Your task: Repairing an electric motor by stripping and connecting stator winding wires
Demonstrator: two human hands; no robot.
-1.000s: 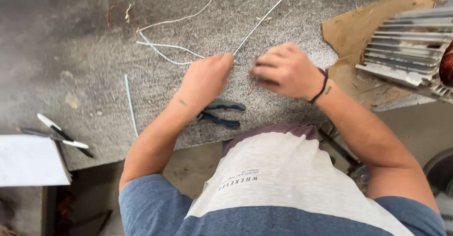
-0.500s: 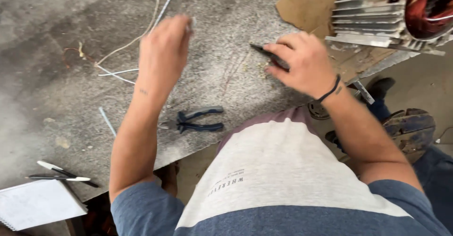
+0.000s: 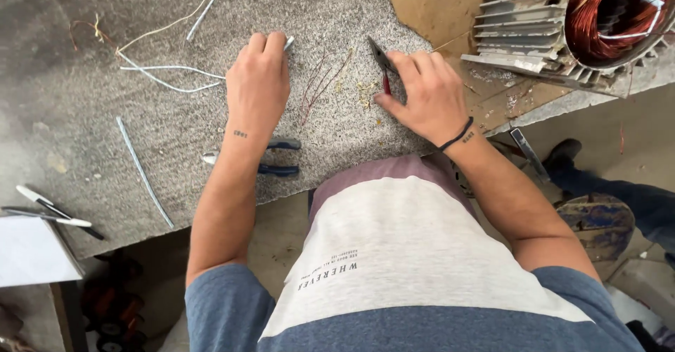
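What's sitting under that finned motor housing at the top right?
The finned motor housing, with copper windings inside, rests on a brown cardboard sheet laid over the grey bench top. The cardboard directly beneath it is covered, so anything there stays hidden.

Desk (image 3: 91,14): grey speckled stone slab, worn and dusty, edge running lower left to upper right. Brown cardboard sheet (image 3: 436,4) lies at its far right. Pale concrete floor (image 3: 605,134) below. Even, soft daylight, no hard shadows
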